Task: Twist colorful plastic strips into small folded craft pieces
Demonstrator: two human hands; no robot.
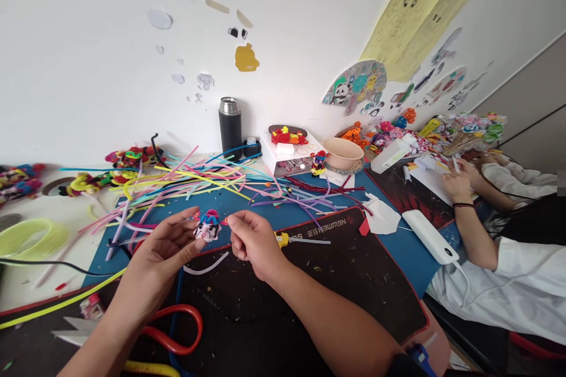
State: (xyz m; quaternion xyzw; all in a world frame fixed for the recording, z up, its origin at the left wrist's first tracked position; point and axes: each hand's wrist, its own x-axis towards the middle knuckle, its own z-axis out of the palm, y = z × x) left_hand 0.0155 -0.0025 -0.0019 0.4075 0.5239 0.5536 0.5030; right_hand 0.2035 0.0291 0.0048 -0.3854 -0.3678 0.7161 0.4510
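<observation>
A small doll head [207, 227] with a white face, black markings and a blue and pink top is held between the thumb and fingers of my left hand [170, 247]. Just right of it, my right hand [254, 241] is closed in a pinch beside a small red piece [224, 221] at its fingertips. Red-handled scissors [194, 330] lie below my left hand, partly hidden by my forearm. Behind my right wrist is a yellow tool [282, 240] with a pale stick. A short pale purple stem [207, 267] curves under the doll head.
Colourful fuzzy stems [177, 179] spread over the blue mat. Behind them stand a black flask [230, 129], a white box [287, 159] and a beige bowl [342, 154]. A white power bank [430, 237] lies right, near another person's hands [460, 182]. Yellow coil [33, 238] at left.
</observation>
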